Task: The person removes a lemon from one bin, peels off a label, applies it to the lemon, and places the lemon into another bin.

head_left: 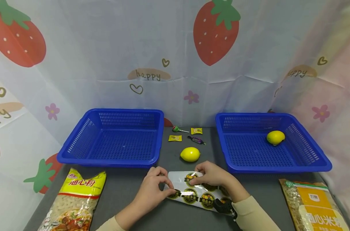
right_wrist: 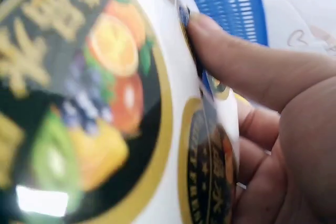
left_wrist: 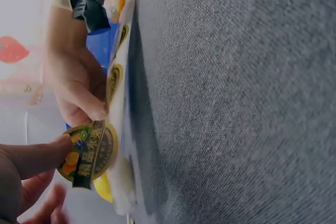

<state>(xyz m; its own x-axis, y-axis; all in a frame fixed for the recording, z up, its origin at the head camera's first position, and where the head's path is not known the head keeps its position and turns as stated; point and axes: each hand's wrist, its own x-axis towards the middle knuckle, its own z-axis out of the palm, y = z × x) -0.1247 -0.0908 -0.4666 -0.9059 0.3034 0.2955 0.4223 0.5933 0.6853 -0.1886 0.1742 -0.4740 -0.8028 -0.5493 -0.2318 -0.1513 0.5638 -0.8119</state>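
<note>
A white sheet of round fruit stickers [head_left: 178, 177], printed in black and gold, is held over the grey table in front of me. My right hand [head_left: 212, 176] grips it at its far edge, thumb on the printed face and fingers behind, as the right wrist view shows. At the sheet's left end my left hand [head_left: 154, 189] pinches one round sticker [left_wrist: 73, 169] between thumb and fingers. That sticker stands out past the sheet's edge and overlaps another printed circle in the left wrist view. Just beyond the sheet lies a yellow lemon [head_left: 190, 154].
Blue baskets stand at back left [head_left: 108, 162] and back right [head_left: 279, 168]; a second lemon [head_left: 275, 137] sits in the right one. Between them lie a lollipop [head_left: 176, 129] and several wrapped candies [head_left: 196, 140]. Pasta bags flank me at left [head_left: 77, 199] and right [head_left: 313, 205].
</note>
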